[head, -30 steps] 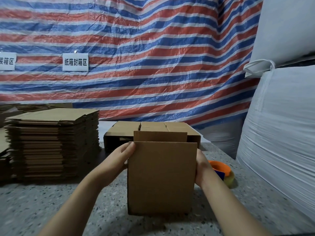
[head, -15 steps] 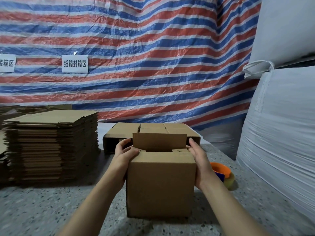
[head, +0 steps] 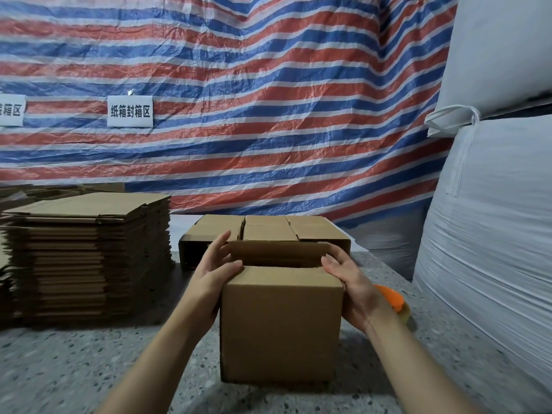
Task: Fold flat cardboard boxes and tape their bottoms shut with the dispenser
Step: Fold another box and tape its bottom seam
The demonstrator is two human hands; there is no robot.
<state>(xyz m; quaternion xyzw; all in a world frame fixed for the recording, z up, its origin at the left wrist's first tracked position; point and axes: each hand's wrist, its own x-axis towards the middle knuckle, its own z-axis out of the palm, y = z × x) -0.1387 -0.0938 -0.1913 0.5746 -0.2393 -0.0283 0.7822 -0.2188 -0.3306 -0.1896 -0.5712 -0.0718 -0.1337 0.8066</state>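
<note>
A brown cardboard box (head: 280, 330) stands upright on the speckled table (head: 74, 369) in front of me. Its near top flap lies folded down and its far flap (head: 274, 253) still leans up. My left hand (head: 213, 273) rests against the box's upper left corner, thumb on the folded flap, fingers reaching toward the far flap. My right hand (head: 348, 279) presses the upper right corner with nearly straight fingers. The orange tape dispenser (head: 391, 300) lies on the table just right of the box, mostly hidden behind my right wrist.
A tall stack of flat boxes (head: 86, 258) stands at the left. A folded box (head: 268, 231) lies on its side behind the one I hold. Large white sacks (head: 490, 234) fill the right side. A striped tarp (head: 239, 100) hangs behind.
The near flap, upright a second ago, has been folded down onto the box top. Both hands have moved from the box's sides up to its top corners.
</note>
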